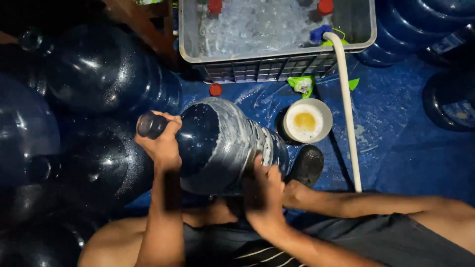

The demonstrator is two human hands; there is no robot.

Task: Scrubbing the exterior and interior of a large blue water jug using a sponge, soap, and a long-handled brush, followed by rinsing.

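Note:
A large blue water jug (217, 143) lies on its side across my lap, soapy foam streaked over its ribbed body. My left hand (161, 143) is wrapped around the jug's neck at the left, just behind the mouth. My right hand (262, 190) presses against the jug's lower body near its base, fingers blurred. The jug's neck points left, its base toward a small bowl.
Several dark blue jugs (99, 74) crowd the left side, more at the right (448, 99). A grey crate of foamy water (277, 64) stands ahead with a white hose (346, 113) hanging out. A white bowl of yellowish liquid (307, 121), a red cap (215, 89) and blue tarp (405, 143) lie nearby.

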